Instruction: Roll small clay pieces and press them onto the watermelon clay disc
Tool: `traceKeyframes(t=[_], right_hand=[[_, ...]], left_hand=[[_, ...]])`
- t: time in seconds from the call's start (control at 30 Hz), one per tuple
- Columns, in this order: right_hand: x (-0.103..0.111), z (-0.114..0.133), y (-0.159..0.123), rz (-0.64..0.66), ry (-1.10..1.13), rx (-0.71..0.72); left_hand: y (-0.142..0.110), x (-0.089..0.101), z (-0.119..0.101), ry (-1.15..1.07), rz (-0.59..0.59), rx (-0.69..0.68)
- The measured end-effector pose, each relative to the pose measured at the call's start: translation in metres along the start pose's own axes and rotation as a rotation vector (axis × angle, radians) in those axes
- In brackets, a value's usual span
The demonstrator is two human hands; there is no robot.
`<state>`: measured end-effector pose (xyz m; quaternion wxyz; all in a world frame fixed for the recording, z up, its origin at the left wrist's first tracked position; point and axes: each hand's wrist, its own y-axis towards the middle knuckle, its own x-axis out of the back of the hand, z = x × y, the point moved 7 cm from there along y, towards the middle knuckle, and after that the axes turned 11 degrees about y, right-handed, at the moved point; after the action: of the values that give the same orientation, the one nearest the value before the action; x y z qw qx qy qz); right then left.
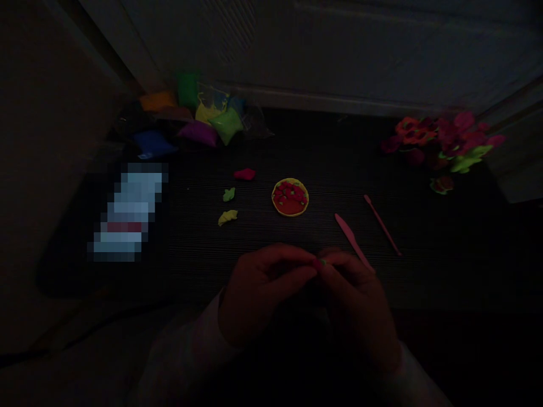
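Observation:
My left hand (271,288) and my right hand (356,299) meet near the table's front edge, fingertips pinched together. Between them sits a small red piece of modelling clay (319,263) with a bit of green on it; the fingers partly hide it. Beyond the hands lies a round clay dish (290,212) with a yellow rim and orange-red base, holding several small red and green pieces. Left of it are a red clay lump (245,174), a green lump (229,195) and a yellow lump (228,217). A pink plastic knife (350,234) lies just beyond my right hand.
The scene is very dim. A thin pink modelling stick (382,225) rests right of the knife. Colourful clay packets (197,133) pile up at the back left, above a lit, blurred screen (129,212). Colourful clay flowers (453,138) stand at the back right of the dark table (195,254).

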<state>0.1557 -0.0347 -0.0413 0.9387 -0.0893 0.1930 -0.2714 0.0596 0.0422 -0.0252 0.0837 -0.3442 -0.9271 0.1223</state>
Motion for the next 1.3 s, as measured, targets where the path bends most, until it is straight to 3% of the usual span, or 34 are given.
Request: traceKeyframes(t=[0.53,0.7,1.1,1.3], right_hand=[[-0.002,0.005,-0.004,-0.036,-0.013,0.064],[-0.006,0.013,-0.007,-0.012,-0.114,0.186],[-0.022,0.042,-0.028,0.021,-0.636,0.671],[-0.013,0.047,-0.027,-0.005,-0.658,0.622]], left_hand=[[-0.001,0.003,-0.003,0.025,-0.049,-0.108],[-0.004,0.006,-0.008,0.121,-0.092,-0.161],[-0.011,0.010,-0.019,0.319,-0.214,-0.322],[-0.009,0.009,-0.015,0.271,-0.137,-0.271]])
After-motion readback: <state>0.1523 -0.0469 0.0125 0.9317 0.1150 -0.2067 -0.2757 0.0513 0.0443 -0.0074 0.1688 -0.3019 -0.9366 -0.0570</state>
